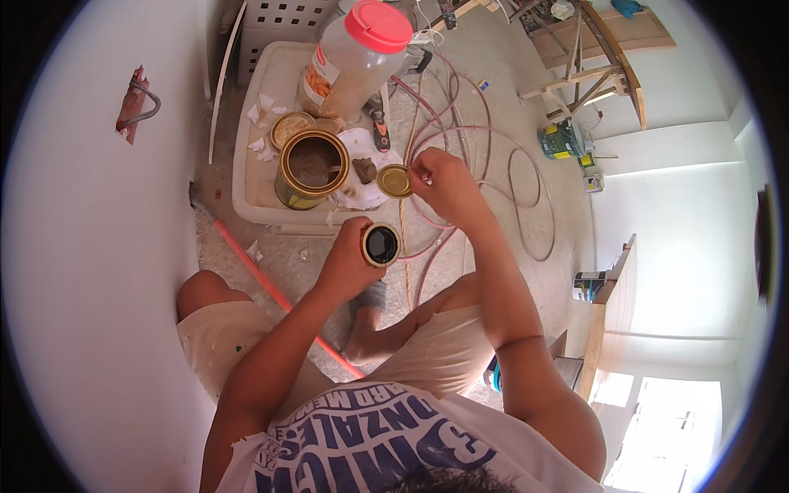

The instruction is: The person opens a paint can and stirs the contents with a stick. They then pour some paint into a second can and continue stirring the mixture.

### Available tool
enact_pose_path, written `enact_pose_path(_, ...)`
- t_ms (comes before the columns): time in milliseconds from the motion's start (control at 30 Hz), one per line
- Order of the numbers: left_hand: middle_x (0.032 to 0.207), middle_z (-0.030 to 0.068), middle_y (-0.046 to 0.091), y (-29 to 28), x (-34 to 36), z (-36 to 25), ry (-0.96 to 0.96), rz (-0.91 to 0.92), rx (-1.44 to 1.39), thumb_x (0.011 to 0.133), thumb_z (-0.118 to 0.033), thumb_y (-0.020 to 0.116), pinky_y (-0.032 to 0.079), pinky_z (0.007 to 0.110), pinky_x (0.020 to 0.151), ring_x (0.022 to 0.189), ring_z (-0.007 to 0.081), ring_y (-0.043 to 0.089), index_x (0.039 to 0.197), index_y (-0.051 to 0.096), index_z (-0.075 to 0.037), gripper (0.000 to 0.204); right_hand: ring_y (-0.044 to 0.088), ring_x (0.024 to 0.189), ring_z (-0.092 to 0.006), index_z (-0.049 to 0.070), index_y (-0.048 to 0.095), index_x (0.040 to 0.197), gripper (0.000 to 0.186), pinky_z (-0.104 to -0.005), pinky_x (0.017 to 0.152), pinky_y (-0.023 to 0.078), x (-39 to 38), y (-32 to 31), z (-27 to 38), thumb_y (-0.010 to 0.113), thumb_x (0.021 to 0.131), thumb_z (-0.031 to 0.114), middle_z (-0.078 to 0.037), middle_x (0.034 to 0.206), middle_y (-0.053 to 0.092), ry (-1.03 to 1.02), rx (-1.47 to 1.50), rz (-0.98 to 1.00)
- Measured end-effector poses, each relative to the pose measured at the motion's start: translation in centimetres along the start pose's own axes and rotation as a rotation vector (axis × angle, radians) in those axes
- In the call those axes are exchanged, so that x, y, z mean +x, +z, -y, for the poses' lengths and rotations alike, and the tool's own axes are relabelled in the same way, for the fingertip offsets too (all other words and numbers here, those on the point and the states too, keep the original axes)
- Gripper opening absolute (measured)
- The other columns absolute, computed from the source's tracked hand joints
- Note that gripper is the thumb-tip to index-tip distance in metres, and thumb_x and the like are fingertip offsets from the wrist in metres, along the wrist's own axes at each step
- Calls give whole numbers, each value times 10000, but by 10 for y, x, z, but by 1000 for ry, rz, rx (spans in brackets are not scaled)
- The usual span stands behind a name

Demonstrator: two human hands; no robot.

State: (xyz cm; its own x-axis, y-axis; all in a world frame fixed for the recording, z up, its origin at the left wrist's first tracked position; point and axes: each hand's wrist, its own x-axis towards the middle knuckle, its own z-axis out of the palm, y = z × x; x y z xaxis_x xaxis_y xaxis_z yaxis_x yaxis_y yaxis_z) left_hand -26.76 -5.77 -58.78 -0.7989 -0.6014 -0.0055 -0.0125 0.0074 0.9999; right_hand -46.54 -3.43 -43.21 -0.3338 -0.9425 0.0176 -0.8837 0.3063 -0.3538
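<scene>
My left hand (347,261) is wrapped round a small can (381,245) with dark, nearly black contents, its mouth facing up. A round gold-coloured lid (395,181) is pinched at its edge by the fingers of my right hand (442,182). Beyond my left hand stands a larger open can (300,193) with greyish-brown contents and something pale sticking into them. Its round lid (292,129) seems to lie just behind it. Stained white paper (355,194) with a grey-brown lump (364,170) on it lies between the large can and the lid I hold.
The cans stand by a pale plastic bin lid (251,193) holding a clear jar with a red cap (379,26) and a red-and-black handled tool (380,131). A pinkish hose (538,193) coils across the floor. An orange pipe (255,267) runs beside my leg, near the left wall.
</scene>
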Motion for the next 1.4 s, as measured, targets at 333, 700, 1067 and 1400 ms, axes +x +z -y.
enact_pose_path(333,1249,150,602,-17,-23,-18,126,-3,-40,688,-77,901,529,417,980,1160,324,648,1348,459,-71,794,623,942,-288,84,639,874,122,-415,816,528,-20,103,-46,739,871,155,-77,938,617,-445,-264,140)
enact_pose_path(700,1340,174,583,-106,-27,-65,510,214,-158,624,-161,982,547,404,991,1249,284,615,1443,453,-61,980,492,711,-195,82,512,888,311,-383,672,523,-59,-91,104,531,1046,350,-45,808,454,-608,1637,-204)
enact_pose_path(1067,1361,123,567,-184,4,-71,406,-589,-41,790,-25,879,476,362,1105,1270,206,592,1488,359,-5,870,552,693,-152,94,559,761,144,-316,596,546,-74,-95,162,599,895,58,-65,732,497,-901,1922,-190)
enact_pose_path(1400,1298,124,600,-169,14,-27,365,-695,4,773,-65,911,514,344,1048,1202,195,626,1406,423,-10,802,698,961,-382,41,756,1084,205,-439,843,560,98,10,71,668,899,46,-160,1051,703,-498,-259,536)
